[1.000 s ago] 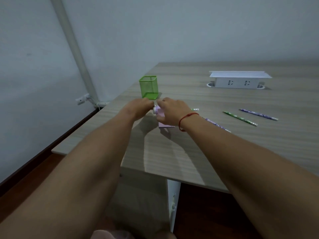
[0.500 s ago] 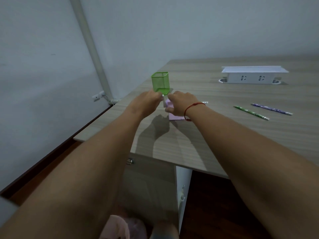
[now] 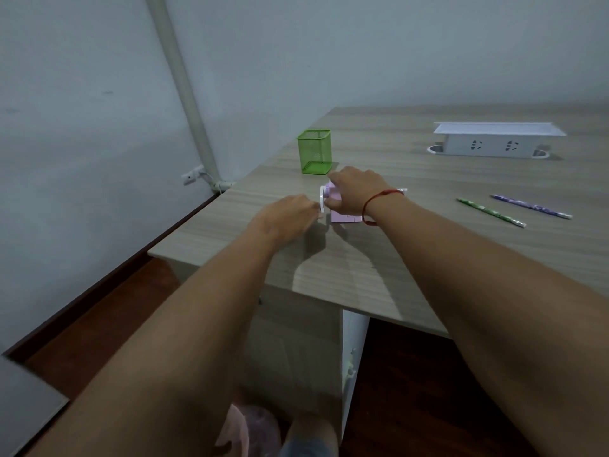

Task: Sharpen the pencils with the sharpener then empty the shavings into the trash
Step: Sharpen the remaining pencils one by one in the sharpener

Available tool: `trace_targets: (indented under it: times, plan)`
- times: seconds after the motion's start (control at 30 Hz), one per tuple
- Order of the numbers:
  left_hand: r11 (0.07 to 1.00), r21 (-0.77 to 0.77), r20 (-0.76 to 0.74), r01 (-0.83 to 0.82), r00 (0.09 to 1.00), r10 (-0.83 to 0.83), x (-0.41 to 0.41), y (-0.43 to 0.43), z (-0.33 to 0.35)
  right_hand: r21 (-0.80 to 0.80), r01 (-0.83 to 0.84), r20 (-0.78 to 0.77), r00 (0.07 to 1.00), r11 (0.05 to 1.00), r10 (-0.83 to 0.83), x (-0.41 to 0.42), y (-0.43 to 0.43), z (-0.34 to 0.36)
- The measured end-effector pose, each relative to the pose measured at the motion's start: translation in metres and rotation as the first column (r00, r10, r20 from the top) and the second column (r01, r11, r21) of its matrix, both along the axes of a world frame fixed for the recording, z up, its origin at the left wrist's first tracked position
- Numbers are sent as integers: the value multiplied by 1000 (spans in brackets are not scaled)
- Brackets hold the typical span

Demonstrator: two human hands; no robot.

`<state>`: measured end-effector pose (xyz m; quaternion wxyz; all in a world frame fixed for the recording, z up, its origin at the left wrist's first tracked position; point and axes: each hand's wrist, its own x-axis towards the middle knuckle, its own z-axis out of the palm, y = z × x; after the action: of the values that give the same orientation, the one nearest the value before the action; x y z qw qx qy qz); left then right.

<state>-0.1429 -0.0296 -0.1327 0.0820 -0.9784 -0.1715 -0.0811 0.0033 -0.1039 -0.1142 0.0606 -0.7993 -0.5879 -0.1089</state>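
A pale wood-grain desk (image 3: pixel 428 252) runs into a corner of plain grey walls, with dark red flooring below its near edge. Towards the left of it sits a small pink sharpener (image 3: pixel 342 216), just in front of an empty green mesh pencil cup (image 3: pixel 314 152).

The right hand (image 3: pixel 356 192) is clamped over the top of the sharpener, fingers curled down round its body. The left hand (image 3: pixel 286 219) has its fingertips pinched together at the white crank (image 3: pixel 322 200) on the box's left face. The tip of a pencil (image 3: pixel 402 190) pokes out beyond the right wrist, apparently fed in from that side.

The sharpener looks like light, hard plastic, likely to skate on the smooth top unless pressed down. Holding the body from above and turning by the crank knob seems right.

Two more pencils lie well to the right: a green pencil (image 3: pixel 491 212) and a purple pencil (image 3: pixel 530 206), thin, stiff and easily rolled.

A white socket block (image 3: pixel 494 143) stands at the far side. I can read no brand or lettering anywhere; the pencils' patterning is too small to make out.
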Motion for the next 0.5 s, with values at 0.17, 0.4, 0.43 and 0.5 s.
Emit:
trace_targets:
  times: [0.17,0.4,0.43,0.5]
  plan:
    - [1000,28,-71,-12,997,14,21,19,-18,16,-27,3,1000,1000,27,0,1,-4]
    - [991,127,-33,-39,999,44,40,48,3,1,-84,10,996,996,84,4,-2,-2]
    - [990,141,-1,-25,1000,25,43,52,10,-6,-88,1,996,996,88,6,-2,-1]
    - [986,167,53,2,999,-11,48,54,23,-1,-69,-22,997,998,69,10,-3,1]
